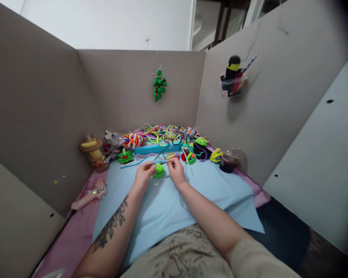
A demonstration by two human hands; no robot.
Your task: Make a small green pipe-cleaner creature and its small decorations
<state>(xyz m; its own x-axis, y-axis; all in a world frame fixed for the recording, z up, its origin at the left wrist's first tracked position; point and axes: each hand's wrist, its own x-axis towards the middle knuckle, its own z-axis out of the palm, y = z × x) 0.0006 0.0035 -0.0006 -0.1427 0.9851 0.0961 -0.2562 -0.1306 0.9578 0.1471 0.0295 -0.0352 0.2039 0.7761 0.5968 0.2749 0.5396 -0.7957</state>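
My left hand (pixel 143 174) and my right hand (pixel 176 171) meet over a light blue sheet (pixel 205 185). Between them they pinch a thin blue-green pipe cleaner (pixel 160 162) stretched across from one hand to the other. A small bright green fuzzy piece (pixel 159 171) sits just below it, between the fingertips. Whether it is joined to the pipe cleaner is too small to tell. Both hands have their fingers closed in a pinch.
A heap of coloured pipe cleaners (pixel 162 136) and a blue tray (pixel 158 148) lie behind. Finished fuzzy figures (pixel 125 156) flank them. A jar (pixel 96 153) stands left, a pink glue gun (pixel 88 197) near left, a dark cup (pixel 228 162) right. Grey partition walls (pixel 40 116) enclose the desk; a green ornament (pixel 159 85) hangs at the back.
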